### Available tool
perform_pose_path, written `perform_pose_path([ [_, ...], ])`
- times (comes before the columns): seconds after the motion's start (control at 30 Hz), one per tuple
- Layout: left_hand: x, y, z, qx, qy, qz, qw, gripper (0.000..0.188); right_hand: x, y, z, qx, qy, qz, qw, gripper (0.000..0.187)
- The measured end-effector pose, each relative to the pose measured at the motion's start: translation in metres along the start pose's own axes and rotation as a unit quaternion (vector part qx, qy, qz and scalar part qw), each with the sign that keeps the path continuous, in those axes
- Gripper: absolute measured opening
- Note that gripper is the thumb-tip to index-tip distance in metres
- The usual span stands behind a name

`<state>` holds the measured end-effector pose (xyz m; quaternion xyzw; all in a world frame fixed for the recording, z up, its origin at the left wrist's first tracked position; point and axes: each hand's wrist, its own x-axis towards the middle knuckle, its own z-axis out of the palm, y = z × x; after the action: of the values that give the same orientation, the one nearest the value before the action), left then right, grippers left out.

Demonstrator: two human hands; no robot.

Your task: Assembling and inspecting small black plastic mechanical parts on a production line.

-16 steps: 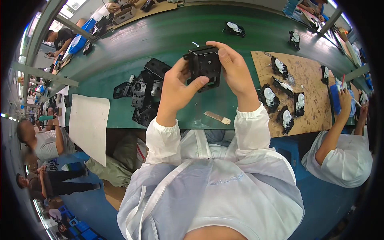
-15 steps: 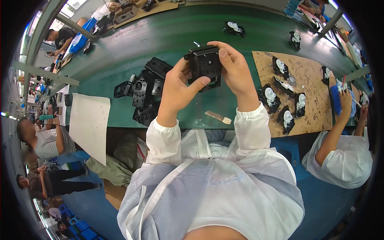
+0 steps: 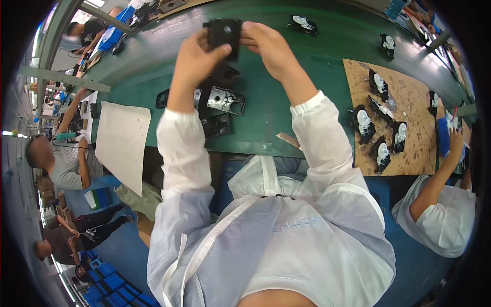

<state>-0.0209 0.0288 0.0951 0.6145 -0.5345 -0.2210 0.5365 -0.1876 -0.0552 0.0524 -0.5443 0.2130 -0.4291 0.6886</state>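
A black boxy plastic housing (image 3: 226,37) is raised over the green bench, slightly blurred. My left hand (image 3: 197,61) grips its left side, thumb across the near face. The fingers of my right hand (image 3: 273,53) are bent against its right edge. Below my left hand lies a pile of similar black housings (image 3: 217,125), partly hidden by my left wrist and sleeve. One housing in the pile has a shiny, metallic-looking face (image 3: 226,100).
A flat tool with a worn blade (image 3: 289,139) lies by the bench edge, partly behind my right sleeve. On the right, a stained brown board (image 3: 417,153) bears several black assemblies with white gears (image 3: 381,153). A white sheet (image 3: 123,138) overhangs the left edge. A co-worker (image 3: 434,215) sits at right.
Both my hands have moved away from me and to the left with the housing. More of the pile's right side shows, and my left forearm now covers its left part.
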Motion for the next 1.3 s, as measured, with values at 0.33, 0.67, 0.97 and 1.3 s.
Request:
perform_pose_path([
  [0.33, 0.109, -0.076, -0.022, 0.431, -0.046, 0.026, 0.901, 0.050, 0.020, 0.078, 0.031, -0.547, -0.197, 0.019, 0.813, 0.066],
  [0.67, 0.197, -0.171, 0.077, 0.378, -0.274, 0.047, 0.883, 0.049, 0.005, 0.042, -0.018, -0.410, -0.005, 0.107, 0.906, 0.063],
  [0.97, 0.213, -0.156, 0.108, 0.282, -0.221, 0.141, 0.923, 0.025, -0.080, -0.029, -0.086, 0.408, -0.018, -0.005, 0.913, 0.054],
  [1.3, 0.107, 0.035, 0.081, 0.078, 0.050, 0.306, 0.947, 0.017, -0.114, -0.062, -0.101, 0.011, 0.051, -0.125, 0.991, 0.057],
])
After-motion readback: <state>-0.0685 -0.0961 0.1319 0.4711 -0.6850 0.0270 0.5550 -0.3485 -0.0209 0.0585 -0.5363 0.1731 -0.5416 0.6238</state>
